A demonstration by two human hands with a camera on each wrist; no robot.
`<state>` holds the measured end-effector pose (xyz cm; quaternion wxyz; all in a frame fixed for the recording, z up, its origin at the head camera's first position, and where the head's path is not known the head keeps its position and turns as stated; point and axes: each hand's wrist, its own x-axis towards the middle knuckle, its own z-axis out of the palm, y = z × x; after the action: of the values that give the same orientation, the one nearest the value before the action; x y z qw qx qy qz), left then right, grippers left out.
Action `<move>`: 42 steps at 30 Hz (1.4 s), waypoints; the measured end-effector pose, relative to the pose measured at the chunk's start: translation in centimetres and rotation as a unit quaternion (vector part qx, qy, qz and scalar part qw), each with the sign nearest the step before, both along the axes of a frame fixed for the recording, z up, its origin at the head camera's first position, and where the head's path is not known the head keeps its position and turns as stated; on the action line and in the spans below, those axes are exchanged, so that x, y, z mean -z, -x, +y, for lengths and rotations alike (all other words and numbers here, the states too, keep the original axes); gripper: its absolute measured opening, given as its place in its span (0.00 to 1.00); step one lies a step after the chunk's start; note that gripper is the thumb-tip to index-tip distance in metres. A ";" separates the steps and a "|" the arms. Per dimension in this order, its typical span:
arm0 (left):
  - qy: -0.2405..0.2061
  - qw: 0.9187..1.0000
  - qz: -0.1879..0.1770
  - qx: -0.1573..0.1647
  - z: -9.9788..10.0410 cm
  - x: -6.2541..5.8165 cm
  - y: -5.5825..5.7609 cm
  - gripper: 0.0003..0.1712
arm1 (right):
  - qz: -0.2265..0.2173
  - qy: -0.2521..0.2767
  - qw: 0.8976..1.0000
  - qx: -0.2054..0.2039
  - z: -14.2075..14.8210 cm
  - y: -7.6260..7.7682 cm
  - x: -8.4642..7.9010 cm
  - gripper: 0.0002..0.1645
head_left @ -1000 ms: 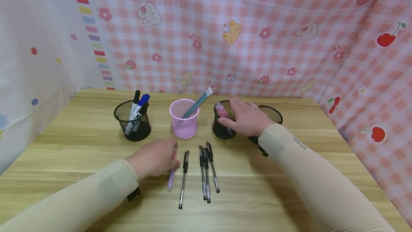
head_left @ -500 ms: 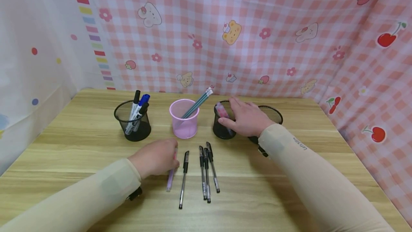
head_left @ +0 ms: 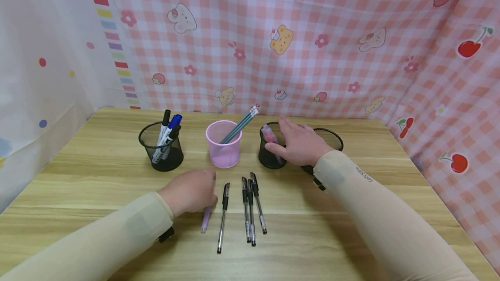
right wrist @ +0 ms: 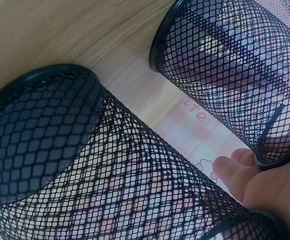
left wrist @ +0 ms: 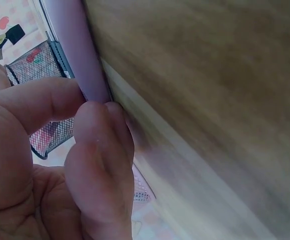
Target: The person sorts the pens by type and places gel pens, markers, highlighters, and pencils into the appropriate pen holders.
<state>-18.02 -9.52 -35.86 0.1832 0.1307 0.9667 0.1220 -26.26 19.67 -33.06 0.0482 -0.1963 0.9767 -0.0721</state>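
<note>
In the head view my left hand (head_left: 190, 192) pinches a slim purple pen (head_left: 205, 218) low over the table, left of the black gel pens; the left wrist view shows thumb and fingertips against its purple barrel (left wrist: 77, 45). My right hand (head_left: 302, 142) holds the rim of a black mesh pen holder (head_left: 269, 158), thumb at the front and fingers reaching toward the back. Inside that holder stand pink pens (head_left: 268, 133). Seen from the right wrist, the right fingers (right wrist: 232, 172) lie outside the holder's mesh (right wrist: 225, 55).
Several black gel pens (head_left: 250, 211) lie across the middle of the table (head_left: 312, 237). Behind stand a black mesh holder (head_left: 172, 159) with markers and a pink mesh holder (head_left: 224, 155) with green pencils. Another black mesh holder (head_left: 332, 135) is partly behind the right wrist. Patterned cloth (head_left: 312, 12) hangs behind.
My left hand has shifted slightly right, and the lower end of the purple pen has swung a little left. The right hand stays on the holder.
</note>
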 end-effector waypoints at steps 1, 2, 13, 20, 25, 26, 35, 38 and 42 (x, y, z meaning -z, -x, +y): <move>0.001 1.000 -0.001 0.001 0.0 0.0 0.0 0.13 | 0.000 0.000 1.000 -0.001 0.0 0.0 0.0 0.61; 0.001 1.000 -0.001 0.002 0.0 0.0 0.0 0.13 | 0.000 0.001 1.000 -0.001 0.0 0.0 0.0 0.61; 0.003 1.000 0.003 0.009 -0.2 0.1 0.0 0.14 | 0.002 0.004 1.000 -0.003 0.0 0.1 0.1 0.61; 0.000 1.000 -0.006 0.002 -0.4 0.0 -0.1 0.15 | 0.003 0.001 1.000 -0.005 0.1 0.1 0.1 0.62; -0.010 1.000 -0.011 -0.002 -0.4 -0.1 -0.1 0.14 | 0.005 -0.002 1.000 -0.004 0.1 0.1 0.2 0.61; -0.011 1.000 -0.012 -0.003 -0.4 -0.1 -0.1 0.14 | 0.005 -0.003 1.000 -0.004 0.1 0.2 0.2 0.61; -0.026 1.000 -0.001 -0.001 -0.5 -0.2 -0.1 0.19 | 0.003 -0.003 1.000 -0.004 0.1 0.2 0.3 0.61; -0.034 0.999 0.001 -0.003 -0.6 -0.2 0.0 0.21 | 0.002 -0.003 1.000 -0.003 0.1 0.2 0.3 0.61; -0.045 0.999 0.003 -0.005 -0.7 -0.1 0.0 0.22 | 0.003 -0.004 1.000 -0.003 0.1 0.2 0.3 0.60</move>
<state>-18.02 -10.19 -35.72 0.1732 0.1344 0.9615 0.1660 -26.49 19.73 -33.33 0.0463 -0.1996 0.9764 -0.0676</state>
